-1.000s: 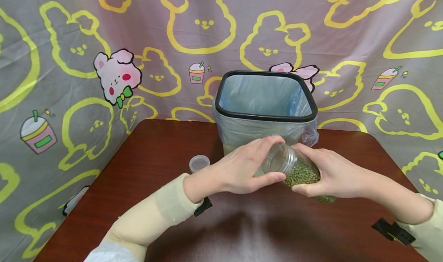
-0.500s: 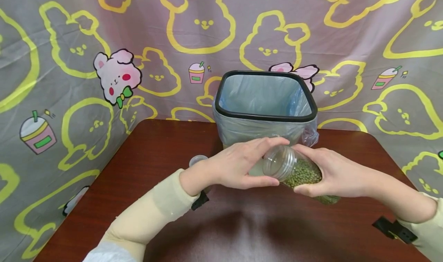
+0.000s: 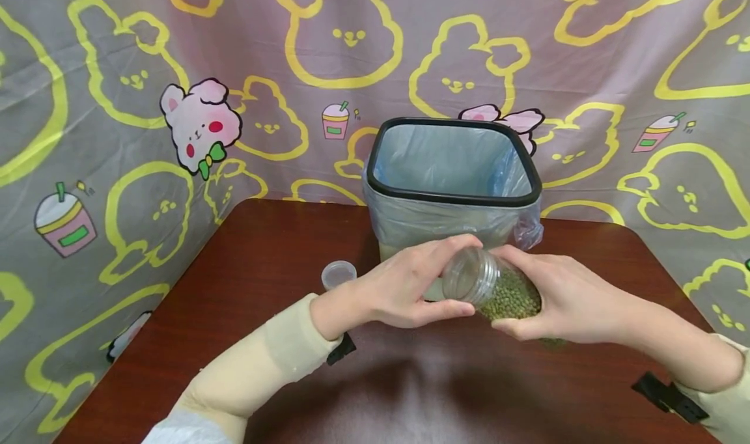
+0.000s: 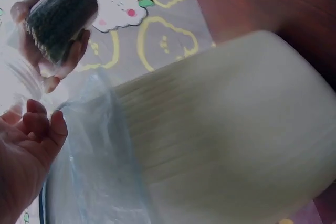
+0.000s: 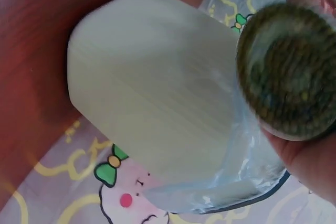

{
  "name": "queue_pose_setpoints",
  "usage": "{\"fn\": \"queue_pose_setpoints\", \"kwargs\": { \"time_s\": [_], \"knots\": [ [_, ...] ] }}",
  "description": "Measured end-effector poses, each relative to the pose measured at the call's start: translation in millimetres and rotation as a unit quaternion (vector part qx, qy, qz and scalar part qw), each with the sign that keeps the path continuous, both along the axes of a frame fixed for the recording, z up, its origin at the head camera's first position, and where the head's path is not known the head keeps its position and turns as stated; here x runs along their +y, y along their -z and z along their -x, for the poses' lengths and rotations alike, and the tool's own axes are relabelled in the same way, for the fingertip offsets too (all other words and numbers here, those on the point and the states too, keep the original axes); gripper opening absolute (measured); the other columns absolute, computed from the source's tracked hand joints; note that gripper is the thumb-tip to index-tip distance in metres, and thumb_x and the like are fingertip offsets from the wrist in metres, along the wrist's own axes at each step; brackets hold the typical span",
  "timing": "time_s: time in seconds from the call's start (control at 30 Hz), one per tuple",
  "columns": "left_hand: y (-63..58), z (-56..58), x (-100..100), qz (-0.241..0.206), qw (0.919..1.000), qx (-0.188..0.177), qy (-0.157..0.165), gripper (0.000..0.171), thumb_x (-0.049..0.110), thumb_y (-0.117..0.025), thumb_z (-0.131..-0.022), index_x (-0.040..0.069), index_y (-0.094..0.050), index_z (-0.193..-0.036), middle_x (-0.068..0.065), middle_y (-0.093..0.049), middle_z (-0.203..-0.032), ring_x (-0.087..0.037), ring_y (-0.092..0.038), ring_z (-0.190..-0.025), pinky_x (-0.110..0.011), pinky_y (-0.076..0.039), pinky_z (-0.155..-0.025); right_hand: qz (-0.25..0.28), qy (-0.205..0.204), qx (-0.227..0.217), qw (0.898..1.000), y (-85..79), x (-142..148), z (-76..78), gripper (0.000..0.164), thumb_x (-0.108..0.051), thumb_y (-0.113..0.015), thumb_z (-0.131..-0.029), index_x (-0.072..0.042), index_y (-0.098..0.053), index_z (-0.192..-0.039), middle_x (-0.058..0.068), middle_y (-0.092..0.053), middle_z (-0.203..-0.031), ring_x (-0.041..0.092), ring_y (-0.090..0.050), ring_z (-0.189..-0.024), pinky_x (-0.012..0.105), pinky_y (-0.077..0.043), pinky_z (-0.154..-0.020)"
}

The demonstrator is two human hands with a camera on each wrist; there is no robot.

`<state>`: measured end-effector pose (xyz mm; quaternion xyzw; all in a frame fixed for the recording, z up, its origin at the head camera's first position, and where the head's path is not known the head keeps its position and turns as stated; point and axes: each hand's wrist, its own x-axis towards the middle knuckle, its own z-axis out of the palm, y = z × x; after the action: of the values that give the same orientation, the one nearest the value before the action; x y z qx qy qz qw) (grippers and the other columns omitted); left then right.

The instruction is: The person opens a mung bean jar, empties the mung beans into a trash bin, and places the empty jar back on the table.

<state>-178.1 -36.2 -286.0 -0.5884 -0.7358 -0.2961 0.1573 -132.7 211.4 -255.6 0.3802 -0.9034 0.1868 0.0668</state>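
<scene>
My right hand (image 3: pixel 577 297) grips a clear plastic jar (image 3: pixel 511 293) partly filled with small green beans that look like mung beans. The jar lies tilted, its ridged clear neck end toward my left hand (image 3: pixel 407 284). Thumb and fingers of that hand are curved around this clear end, one on each side. From the left wrist, the jar (image 4: pixel 63 17) shows dark in the right hand, with the curled left fingers (image 4: pixel 44 124) close by its clear end. The right wrist view looks at the jar's round bottom (image 5: pixel 294 72), blurred, above the right palm.
A pale bin (image 3: pixel 387 252) with a black rim and a bluish plastic liner stands just behind the hands on the dark red-brown table (image 3: pixel 275 249). A small clear round-topped container (image 3: pixel 338 275) is partly hidden behind the left wrist. Patterned cloth (image 3: pixel 246 40) hangs around the table.
The left hand has shifted slightly back and forth at the jar's clear end, its thumb and fingers moving around it. The right hand keeps its grip on the jar, nearly in place.
</scene>
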Motion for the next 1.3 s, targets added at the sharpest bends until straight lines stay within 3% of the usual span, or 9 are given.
{"fn": "queue_pose_setpoints", "kwargs": {
  "time_s": [0.13,0.2,0.4,0.6,0.8,0.93,1.1,1.3],
  "knots": [
    [0.3,-1.9,0.4,-0.022,0.9985,-0.041,-0.03,0.068,0.032,-0.074,-0.085,0.01,-0.036,-0.137,0.001,-0.054,-0.094,-0.006,-0.051,-0.077,-0.017,-0.042,-0.07,-0.003,0.015,0.01,1.0,-1.6,-1.3,2.0,0.066,-0.042,-0.085,-0.07,-0.022,-0.052,-0.124,-0.019,-0.059,-0.088,-0.002,-0.054,-0.073,0.024,-0.047,-0.061],
    [-0.5,-4.1,0.1,-0.023,0.9976,-0.052,-0.041,0.067,0.034,-0.074,-0.085,0.012,-0.036,-0.136,0.004,-0.05,-0.084,-0.005,-0.051,-0.074,-0.018,-0.041,-0.066,-0.002,0.012,0.004,1.0,-2.1,-1.0,2.4,0.066,-0.042,-0.085,-0.071,-0.022,-0.052,-0.124,-0.019,-0.058,-0.088,-0.002,-0.055,-0.074,0.024,-0.047,-0.062],
    [-4.7,-4.8,-5.2,0.009,0.9965,-0.06,-0.056,0.074,0.04,-0.076,-0.083,0.016,-0.035,-0.14,0.006,-0.05,-0.088,-0.007,-0.053,-0.081,-0.02,-0.042,-0.072,-0.004,0.0,0.006,1.0,-1.9,-0.5,3.7,0.065,-0.041,-0.085,-0.071,-0.025,-0.052,-0.124,-0.021,-0.058,-0.088,-0.003,-0.055,-0.075,0.024,-0.047,-0.063],
    [-7.2,0.3,-8.1,0.032,0.999,-0.027,-0.017,0.079,0.041,-0.074,-0.084,0.014,-0.032,-0.146,0.005,-0.052,-0.118,-0.004,-0.047,-0.096,-0.018,-0.039,-0.088,-0.009,-0.003,0.009,1.0,-2.0,2.1,3.6,0.066,-0.039,-0.085,-0.069,-0.025,-0.052,-0.124,-0.021,-0.058,-0.089,-0.003,-0.054,-0.076,0.024,-0.047,-0.064],
    [-5.3,-1.2,-3.1,0.012,0.9991,-0.031,-0.026,0.072,0.039,-0.076,-0.083,0.014,-0.036,-0.138,0.006,-0.047,-0.086,-0.003,-0.045,-0.074,-0.018,-0.039,-0.069,-0.017,0.004,0.021,1.0,-4.8,4.3,1.8,0.067,-0.043,-0.085,-0.069,-0.026,-0.051,-0.125,-0.021,-0.057,-0.088,-0.003,-0.054,-0.075,0.024,-0.047,-0.063],
    [-5.4,-3.4,-0.4,-0.001,0.9985,-0.03,-0.047,0.072,0.041,-0.077,-0.081,0.014,-0.037,-0.135,0.007,-0.046,-0.08,-0.004,-0.043,-0.066,-0.019,-0.037,-0.063,-0.016,0.009,0.02,1.0,-5.8,5.2,0.5,0.066,-0.045,-0.084,-0.07,-0.027,-0.051,-0.124,-0.021,-0.057,-0.088,-0.003,-0.054,-0.074,0.024,-0.046,-0.062],
    [-7.9,-2.5,-0.5,0.018,0.9983,-0.007,-0.055,0.078,0.045,-0.077,-0.081,0.013,-0.035,-0.139,0.007,-0.049,-0.087,-0.003,-0.047,-0.074,-0.018,-0.04,-0.069,-0.014,0.011,0.023,1.0,-5.4,6.7,0.1,0.067,-0.045,-0.085,-0.07,-0.026,-0.051,-0.125,-0.02,-0.058,-0.088,-0.003,-0.054,-0.075,0.024,-0.047,-0.062],
    [-9.9,-0.8,-4.0,0.032,0.9989,0.001,-0.033,0.082,0.045,-0.075,-0.082,0.013,-0.033,-0.145,0.003,-0.055,-0.124,-0.003,-0.051,-0.097,-0.018,-0.041,-0.088,-0.013,0.005,0.024,1.0,-5.1,6.0,1.8,0.067,-0.045,-0.085,-0.07,-0.026,-0.051,-0.125,-0.02,-0.057,-0.089,-0.002,-0.054,-0.076,0.024,-0.047,-0.063]
  ]
}}
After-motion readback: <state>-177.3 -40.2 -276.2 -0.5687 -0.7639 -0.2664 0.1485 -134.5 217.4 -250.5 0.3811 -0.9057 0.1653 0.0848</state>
